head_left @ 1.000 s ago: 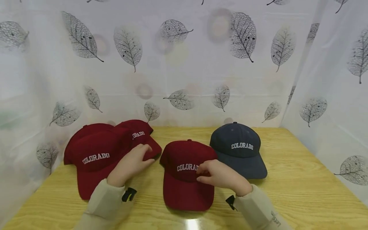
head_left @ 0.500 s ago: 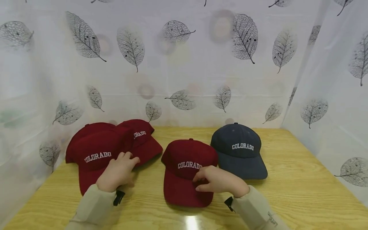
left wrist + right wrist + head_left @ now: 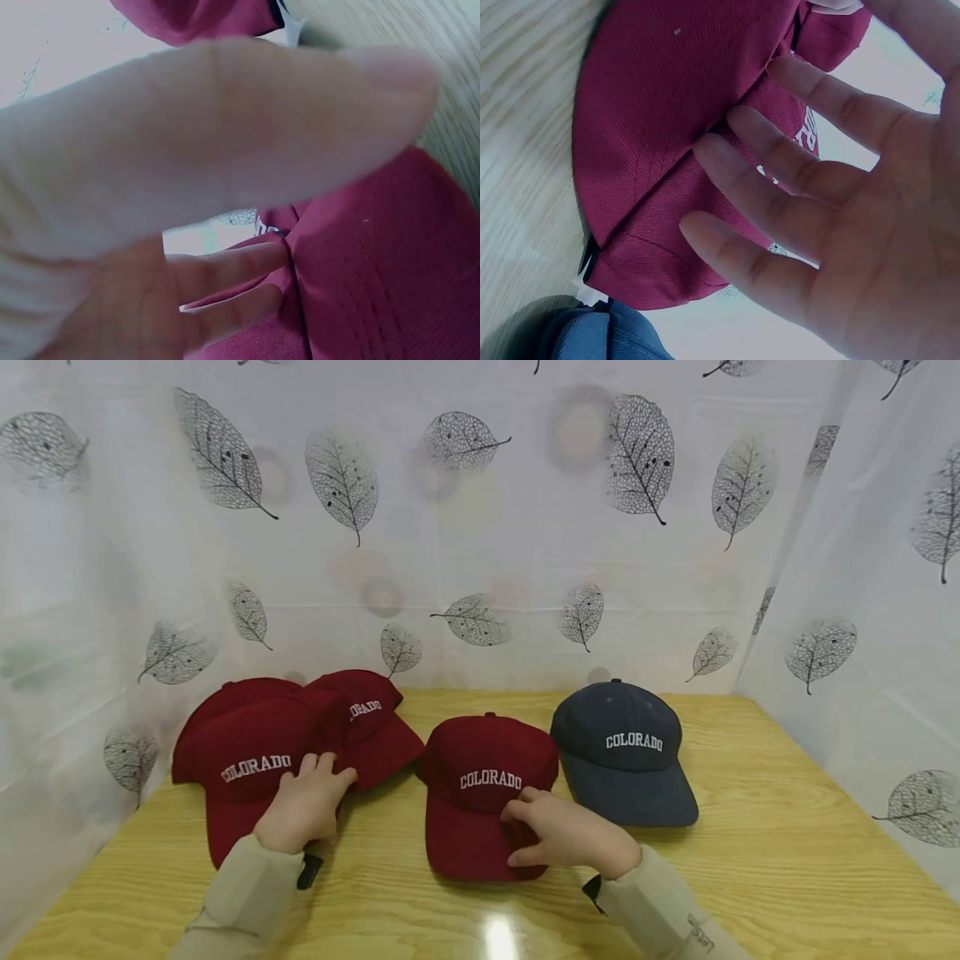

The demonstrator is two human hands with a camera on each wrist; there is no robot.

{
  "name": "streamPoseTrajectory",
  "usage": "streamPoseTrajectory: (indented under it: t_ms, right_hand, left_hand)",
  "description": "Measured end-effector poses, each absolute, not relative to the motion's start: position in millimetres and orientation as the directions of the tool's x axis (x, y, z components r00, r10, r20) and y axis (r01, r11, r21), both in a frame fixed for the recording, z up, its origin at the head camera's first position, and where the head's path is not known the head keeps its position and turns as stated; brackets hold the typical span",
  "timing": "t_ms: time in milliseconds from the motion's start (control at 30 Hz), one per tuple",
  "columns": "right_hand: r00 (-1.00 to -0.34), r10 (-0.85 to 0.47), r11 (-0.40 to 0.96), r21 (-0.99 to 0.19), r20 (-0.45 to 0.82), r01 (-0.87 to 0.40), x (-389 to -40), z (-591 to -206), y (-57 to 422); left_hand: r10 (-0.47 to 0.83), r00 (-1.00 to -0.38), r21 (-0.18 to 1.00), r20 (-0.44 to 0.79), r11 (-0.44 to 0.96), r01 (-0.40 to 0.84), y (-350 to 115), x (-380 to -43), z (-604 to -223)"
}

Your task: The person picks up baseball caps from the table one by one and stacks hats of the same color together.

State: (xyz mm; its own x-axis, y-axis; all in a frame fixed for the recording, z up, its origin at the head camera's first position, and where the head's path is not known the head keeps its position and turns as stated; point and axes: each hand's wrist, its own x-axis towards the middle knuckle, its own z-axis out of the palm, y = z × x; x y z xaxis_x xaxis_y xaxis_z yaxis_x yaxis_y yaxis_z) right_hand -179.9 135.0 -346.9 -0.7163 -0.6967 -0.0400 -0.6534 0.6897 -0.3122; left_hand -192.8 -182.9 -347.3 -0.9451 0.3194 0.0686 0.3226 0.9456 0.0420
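A dark red baseball cap (image 3: 487,752) with white COLORADO lettering stands mid-table in the head view. My right hand (image 3: 566,835) is at its right side; in the right wrist view the spread, nearly straight fingers (image 3: 757,195) reach the seam between crown and brim. On the left, another red cap (image 3: 247,743) overlaps two more behind it. My left hand (image 3: 303,802) lies over the right part of its brim, and in the left wrist view two extended fingers (image 3: 232,270) meet that cap at the seam. The left thumb crosses close in front of that camera.
Behind the front left cap sit a red cap (image 3: 243,689) at far left and another red cap (image 3: 382,743) with its brim turned right. A navy cap (image 3: 618,735) stands right of the middle one. Leaf-print curtains (image 3: 517,543) enclose the wooden table (image 3: 787,860).
My left hand has moved left and down from the gap between the red caps onto the front left cap. The middle cap has shifted slightly back and left, with my right hand staying beside it.
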Motion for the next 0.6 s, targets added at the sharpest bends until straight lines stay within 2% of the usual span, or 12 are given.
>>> streamPoseTrajectory:
  t_ms: [400,600]
  right_hand:
    - [-0.74,-0.668,0.72,-0.319,-0.076,-0.617,-180.5,-349.0,135.3]
    - [-0.741,-0.667,0.722,-0.319,-0.082,-0.614,-180.1,-348.6,135.7]
  left_hand:
    - [0.313,-0.948,0.034,0.06,0.948,0.315,-186.3,-193.8,-350.0]
    - [0.318,-0.942,0.044,0.105,0.945,0.324,-189.0,-195.1,-354.2]
